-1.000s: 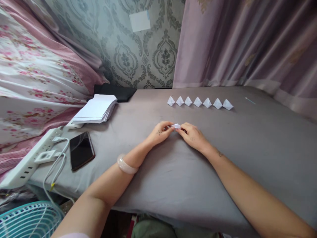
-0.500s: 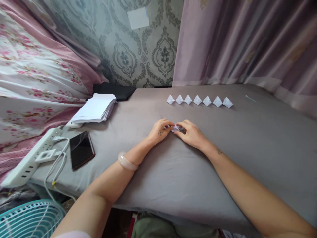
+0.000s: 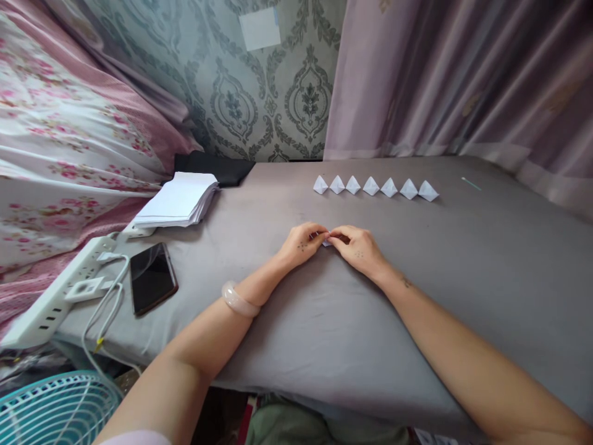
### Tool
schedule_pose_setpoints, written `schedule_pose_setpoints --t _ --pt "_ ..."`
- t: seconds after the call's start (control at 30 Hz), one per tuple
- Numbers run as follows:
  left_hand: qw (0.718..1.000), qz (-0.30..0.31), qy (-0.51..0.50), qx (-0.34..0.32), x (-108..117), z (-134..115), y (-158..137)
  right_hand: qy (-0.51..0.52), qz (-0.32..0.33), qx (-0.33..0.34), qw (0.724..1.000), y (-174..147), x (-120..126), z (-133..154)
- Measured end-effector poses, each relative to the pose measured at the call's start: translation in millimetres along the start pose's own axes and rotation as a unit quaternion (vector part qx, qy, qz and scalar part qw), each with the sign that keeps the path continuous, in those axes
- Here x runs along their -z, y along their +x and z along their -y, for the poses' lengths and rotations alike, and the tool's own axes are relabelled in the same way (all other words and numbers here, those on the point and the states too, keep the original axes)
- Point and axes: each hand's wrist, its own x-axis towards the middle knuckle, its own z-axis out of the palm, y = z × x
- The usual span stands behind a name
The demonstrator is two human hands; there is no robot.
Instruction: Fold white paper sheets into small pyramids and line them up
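A small white folded paper (image 3: 327,242) is pinched between my hands, just above or on the grey tabletop cover (image 3: 296,327); fingers hide most of it. My left hand (image 3: 303,240) grips its left side with thumb and fingers closed. From the right, my right hand (image 3: 356,246) pinches the paper, its fingertips meeting those of the left at the top. Beyond the hands stands a row of several white folded paper shapes (image 3: 370,186), pointed at the top.
At the left lie a stack of white paper (image 3: 178,196), a black folder-like item (image 3: 213,170), a smartphone (image 3: 152,279) and a white power strip (image 3: 60,296) with cables. A turquoise fan (image 3: 58,408) stands below the table edge. A thin stick (image 3: 471,183) lies far right.
My right hand has shifted slightly left, its thumb and fingers closing in on the paper so that both hands' fingertips now meet. Less of the paper shows.
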Motion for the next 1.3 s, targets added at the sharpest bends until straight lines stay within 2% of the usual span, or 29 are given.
schedule_pose_setpoints --t 0.23,0.43,0.73,1.03,1.2,1.3 --pt "0.998 0.008 -0.047 0.039 -2.5 8.6 5.9 0.019 0.008 -0.019 1.0 1.5 3.4 1.8" --pt "0.996 0.005 -0.055 0.072 -0.5 5.8 5.2 0.037 0.018 -0.06 0.997 1.0 7.1 4.8" --pt "0.992 -0.025 -0.082 0.096 5.0 7.6 5.4 0.068 0.015 -0.114 0.991 1.4 10.5 2.8" --pt "0.991 -0.022 -0.115 0.064 10.0 7.1 4.1 0.113 0.011 -0.128 0.985 4.7 8.7 -6.3" --pt "0.998 -0.021 -0.047 0.029 9.6 15.9 4.0 0.085 0.034 -0.143 0.986 4.0 14.0 -0.1" --pt "1.0 -0.014 -0.01 0.019 11.5 16.4 3.4 0.054 0.026 -0.103 0.993 3.2 14.4 0.6"
